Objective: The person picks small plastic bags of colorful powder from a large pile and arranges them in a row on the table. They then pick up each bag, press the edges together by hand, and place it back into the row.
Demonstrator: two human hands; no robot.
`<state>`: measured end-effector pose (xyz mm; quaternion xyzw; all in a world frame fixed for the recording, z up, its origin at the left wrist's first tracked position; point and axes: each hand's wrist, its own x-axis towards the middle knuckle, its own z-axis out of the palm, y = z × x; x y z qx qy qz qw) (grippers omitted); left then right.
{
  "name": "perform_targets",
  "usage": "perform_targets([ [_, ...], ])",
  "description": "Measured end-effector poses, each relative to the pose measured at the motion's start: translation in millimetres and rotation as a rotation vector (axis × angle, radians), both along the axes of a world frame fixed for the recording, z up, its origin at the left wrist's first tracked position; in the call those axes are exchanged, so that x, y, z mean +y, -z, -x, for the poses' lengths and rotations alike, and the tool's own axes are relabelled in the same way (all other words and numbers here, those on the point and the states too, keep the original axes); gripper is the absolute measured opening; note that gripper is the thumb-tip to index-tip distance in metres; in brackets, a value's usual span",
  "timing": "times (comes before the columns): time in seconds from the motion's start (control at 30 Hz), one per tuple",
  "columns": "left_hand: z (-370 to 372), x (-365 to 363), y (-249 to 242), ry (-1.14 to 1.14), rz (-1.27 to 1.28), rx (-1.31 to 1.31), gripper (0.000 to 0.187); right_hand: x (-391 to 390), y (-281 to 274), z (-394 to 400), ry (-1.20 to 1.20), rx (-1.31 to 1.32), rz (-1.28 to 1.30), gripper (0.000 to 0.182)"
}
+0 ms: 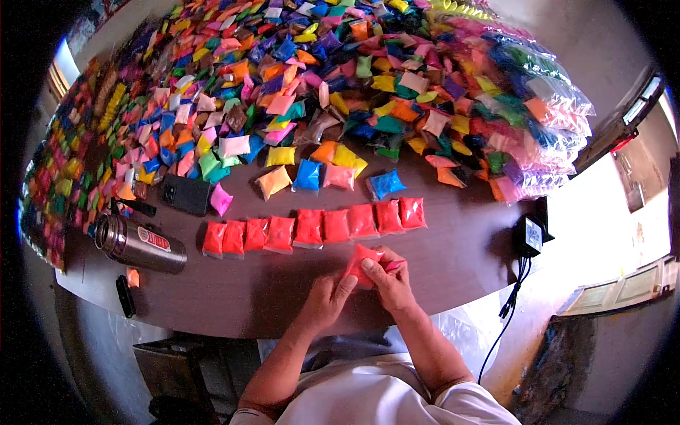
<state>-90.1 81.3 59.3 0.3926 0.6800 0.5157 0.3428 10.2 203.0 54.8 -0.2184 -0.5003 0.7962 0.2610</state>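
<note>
Close over the near part of the table, a clear packet with red filling (358,270) is between my two hands. My right hand (391,287) pinches it, the thumb pressed flat on its face. A bit of bright pink-red shows at the curled fingers of that hand. My left hand (330,296) closes on the packet's lower left edge with its thumb tip; the other fingers are partly hidden. Just beyond the hands, several similar red packets (309,227) lie side by side in a curved row.
A huge heap of colourful packets (283,106) covers the back of the brown table (234,297). Loose blue (386,184) and orange packets (274,181) lie before it. A steel flask (142,243) lies at left, near a black case (186,194). A corded black adapter (529,236) sits at right.
</note>
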Motion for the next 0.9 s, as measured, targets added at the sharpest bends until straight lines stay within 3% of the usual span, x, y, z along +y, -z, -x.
perform_targets([
  [0.4, -3.0, 2.5, -3.4, -0.021, -0.028, 0.008, 0.038, -0.6, -3.7, -0.6, 0.016, -0.017, 0.053, 0.020],
  [0.5, -0.6, 0.3, 2.6, -0.043, -0.048, -0.091, 0.040, -1.1, -13.2, 0.1, -0.011, 0.106, 0.261, 0.026],
  [0.57, 0.4, -2.4, 4.1, -0.016, 0.009, -0.176, 0.041, 1.7, -24.1, -1.0, -0.175, 0.220, 0.485, 0.034],
  [0.67, 0.6, -3.0, 1.1, -0.022, -0.030, -0.262, 0.043, 12.9, -11.2, -3.7, -0.307, 0.153, 0.487, 0.048],
  [0.9, 1.9, -2.9, -0.2, 0.072, -0.063, -0.187, 0.045, 4.5, -11.8, -4.9, -0.227, 0.172, 0.369, 0.047],
])
